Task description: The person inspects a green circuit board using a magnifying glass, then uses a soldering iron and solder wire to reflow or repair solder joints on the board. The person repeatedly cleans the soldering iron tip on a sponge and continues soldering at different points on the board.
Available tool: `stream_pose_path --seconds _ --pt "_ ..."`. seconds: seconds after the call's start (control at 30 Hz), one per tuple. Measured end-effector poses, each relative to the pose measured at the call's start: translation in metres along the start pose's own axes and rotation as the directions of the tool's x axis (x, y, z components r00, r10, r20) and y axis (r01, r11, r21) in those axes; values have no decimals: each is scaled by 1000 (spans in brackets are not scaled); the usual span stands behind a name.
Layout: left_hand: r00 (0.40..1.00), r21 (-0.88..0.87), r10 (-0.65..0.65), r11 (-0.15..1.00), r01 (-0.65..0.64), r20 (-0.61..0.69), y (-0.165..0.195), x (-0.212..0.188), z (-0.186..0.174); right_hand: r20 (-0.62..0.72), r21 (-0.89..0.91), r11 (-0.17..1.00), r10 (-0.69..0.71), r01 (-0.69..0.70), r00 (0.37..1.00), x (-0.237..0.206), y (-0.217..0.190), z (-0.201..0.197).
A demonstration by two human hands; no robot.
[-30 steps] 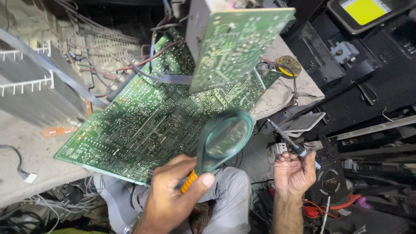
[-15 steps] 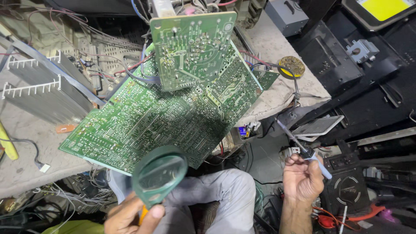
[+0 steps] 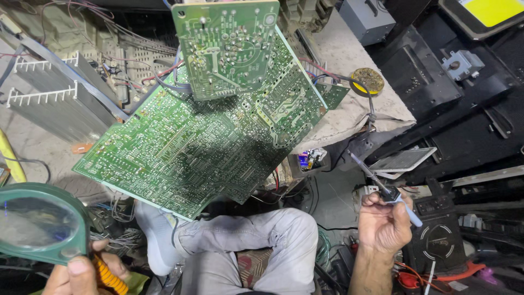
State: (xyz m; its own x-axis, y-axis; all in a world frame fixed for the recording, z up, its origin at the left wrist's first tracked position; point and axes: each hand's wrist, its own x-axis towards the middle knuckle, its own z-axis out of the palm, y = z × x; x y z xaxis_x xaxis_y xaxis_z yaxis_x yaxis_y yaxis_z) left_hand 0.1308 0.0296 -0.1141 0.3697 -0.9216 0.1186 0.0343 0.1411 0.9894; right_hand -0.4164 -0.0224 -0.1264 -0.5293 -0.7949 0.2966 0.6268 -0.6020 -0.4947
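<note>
My left hand (image 3: 82, 273) grips the orange handle of a green-rimmed magnifying glass (image 3: 41, 221) at the lower left, away from the boards. A large green circuit board (image 3: 207, 136) lies solder side up over the bench edge, and a smaller green board (image 3: 229, 46) stands tilted above it, joined by wires. My right hand (image 3: 385, 224) at the lower right holds a soldering iron (image 3: 376, 183) with a blue handle, its tip pointing up-left, apart from the large board. My grey-trousered knees (image 3: 262, 240) are below the board.
Silver finned heat sinks (image 3: 54, 104) and tangled wires sit at the left. A round tin of brown flux (image 3: 368, 81) rests on the bench's right side. Black equipment casings (image 3: 453, 98) and a speaker (image 3: 442, 243) crowd the right. Loose cables lie on the floor.
My left hand has carried the magnifying glass from over the large board down and to the far lower left. The right hand with the iron has stayed low at the right.
</note>
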Motion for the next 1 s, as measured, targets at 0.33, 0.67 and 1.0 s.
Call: stream_pose_path --seconds 0.33,0.67,1.0 --pt "942 278 242 945 -174 -233 -104 -49 75 -18 2 999 35 -35 999 -3 -4 -22" --pt "686 827 -624 559 57 374 -115 -84 115 -2 12 997 77 -77 997 -4 3 -26" --pt "731 820 -593 567 79 339 -113 -72 121 -86 -36 997 61 -64 994 -11 4 -27"
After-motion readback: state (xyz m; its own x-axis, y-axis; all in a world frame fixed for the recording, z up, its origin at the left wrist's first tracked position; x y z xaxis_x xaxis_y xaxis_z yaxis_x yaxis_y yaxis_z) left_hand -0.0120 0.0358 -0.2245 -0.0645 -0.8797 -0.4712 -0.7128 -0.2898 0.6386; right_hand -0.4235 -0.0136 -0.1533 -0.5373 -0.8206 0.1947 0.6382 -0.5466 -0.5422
